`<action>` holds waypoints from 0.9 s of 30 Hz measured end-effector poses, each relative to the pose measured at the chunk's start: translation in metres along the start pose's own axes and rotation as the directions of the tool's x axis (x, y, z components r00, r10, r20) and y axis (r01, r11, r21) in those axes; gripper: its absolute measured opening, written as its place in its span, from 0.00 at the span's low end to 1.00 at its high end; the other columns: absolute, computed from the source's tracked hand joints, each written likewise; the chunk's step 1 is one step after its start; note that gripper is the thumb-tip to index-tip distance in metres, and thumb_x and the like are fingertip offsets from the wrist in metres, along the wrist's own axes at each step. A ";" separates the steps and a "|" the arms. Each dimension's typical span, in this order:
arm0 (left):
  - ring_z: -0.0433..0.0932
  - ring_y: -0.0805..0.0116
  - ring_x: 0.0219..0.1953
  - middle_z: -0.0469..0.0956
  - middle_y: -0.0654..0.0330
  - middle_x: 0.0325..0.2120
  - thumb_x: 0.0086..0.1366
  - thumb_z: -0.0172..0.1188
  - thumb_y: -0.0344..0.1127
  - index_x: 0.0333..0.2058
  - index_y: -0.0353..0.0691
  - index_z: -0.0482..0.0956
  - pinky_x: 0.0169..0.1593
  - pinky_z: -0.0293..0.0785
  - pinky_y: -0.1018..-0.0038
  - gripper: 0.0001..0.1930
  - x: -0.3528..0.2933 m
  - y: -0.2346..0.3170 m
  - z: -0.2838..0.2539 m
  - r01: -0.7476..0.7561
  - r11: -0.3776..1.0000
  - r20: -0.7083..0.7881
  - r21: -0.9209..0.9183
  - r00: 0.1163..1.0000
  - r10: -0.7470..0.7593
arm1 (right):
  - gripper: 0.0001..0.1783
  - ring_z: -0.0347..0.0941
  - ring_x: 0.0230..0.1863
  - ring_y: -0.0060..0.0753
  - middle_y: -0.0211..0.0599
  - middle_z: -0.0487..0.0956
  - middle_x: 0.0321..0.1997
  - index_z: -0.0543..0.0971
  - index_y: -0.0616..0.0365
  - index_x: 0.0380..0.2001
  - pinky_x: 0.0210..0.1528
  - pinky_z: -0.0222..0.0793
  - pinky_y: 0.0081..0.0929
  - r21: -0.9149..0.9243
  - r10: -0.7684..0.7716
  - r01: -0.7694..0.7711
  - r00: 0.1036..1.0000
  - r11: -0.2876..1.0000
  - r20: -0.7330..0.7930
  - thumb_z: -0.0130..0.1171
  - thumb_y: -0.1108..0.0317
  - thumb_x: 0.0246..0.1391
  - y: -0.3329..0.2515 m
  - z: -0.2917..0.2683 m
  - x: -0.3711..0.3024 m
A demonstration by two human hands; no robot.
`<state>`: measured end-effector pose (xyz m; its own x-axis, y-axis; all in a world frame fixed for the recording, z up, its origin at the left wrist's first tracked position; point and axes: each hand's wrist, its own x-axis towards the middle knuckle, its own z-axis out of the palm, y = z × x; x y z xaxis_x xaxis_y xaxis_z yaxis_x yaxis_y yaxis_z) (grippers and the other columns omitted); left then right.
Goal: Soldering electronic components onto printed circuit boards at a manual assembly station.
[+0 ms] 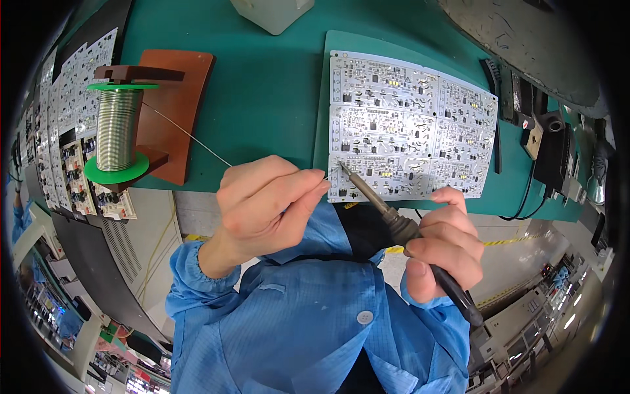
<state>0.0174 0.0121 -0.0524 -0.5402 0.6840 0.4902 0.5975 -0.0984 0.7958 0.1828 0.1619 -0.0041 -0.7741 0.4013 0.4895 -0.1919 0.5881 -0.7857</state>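
Observation:
My left hand (272, 203) pinches the end of a thin solder wire (190, 134) at the left edge of a circuit board panel (400, 148). The wire runs back to a solder spool (118, 131) with green flanges on a brown stand (177, 111). In my right hand (449, 246) is a soldering iron (394, 220), gripped by its dark handle and slanting up to the left. Its tip is at the panel's lower left part, close to the wire's end. The panel is white, divided into several sections full of small parts, and lies flat.
A green mat (262, 79) covers the bench. More circuit boards (85, 85) lie at the far left. A pale block-shaped object (272, 13) stands at the back. Tools and black cables (528, 190) are on the right, beneath a large grey rounded object (525, 52).

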 end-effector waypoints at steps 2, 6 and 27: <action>0.71 0.70 0.15 0.73 0.59 0.16 0.39 0.69 0.19 0.25 0.32 0.81 0.16 0.63 0.79 0.10 -0.002 -0.002 0.000 -0.021 1.000 -0.018 0.023 1.000 0.022 | 0.06 0.64 0.16 0.29 0.31 0.71 0.12 0.79 0.59 0.22 0.38 0.68 0.38 -0.006 0.018 -0.018 1.000 1.000 0.017 0.61 0.70 0.37 0.001 0.002 0.000; 0.72 0.69 0.15 0.73 0.59 0.16 0.39 0.69 0.19 0.25 0.32 0.81 0.16 0.63 0.78 0.11 -0.002 -0.001 0.001 -0.015 0.999 -0.011 0.038 1.000 0.015 | 0.05 0.64 0.16 0.29 0.32 0.71 0.12 0.79 0.59 0.22 0.38 0.68 0.37 -0.011 0.024 -0.024 1.000 1.000 0.002 0.62 0.71 0.36 -0.002 0.003 0.000; 0.72 0.70 0.16 0.73 0.58 0.19 0.41 0.63 0.17 0.24 0.33 0.78 0.18 0.63 0.79 0.09 0.019 0.005 0.000 0.079 0.993 0.008 0.084 0.997 -0.080 | 0.09 0.61 0.15 0.30 0.32 0.69 0.12 0.77 0.62 0.20 0.36 0.68 0.42 -0.084 0.026 -0.033 0.996 0.996 -0.080 0.60 0.66 0.39 -0.002 -0.010 0.010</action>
<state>0.0103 0.0238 -0.0389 -0.5812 0.6957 0.4222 0.6010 0.0171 0.7991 0.1818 0.1718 0.0057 -0.7282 0.4714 0.4975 -0.1148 0.6317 -0.7667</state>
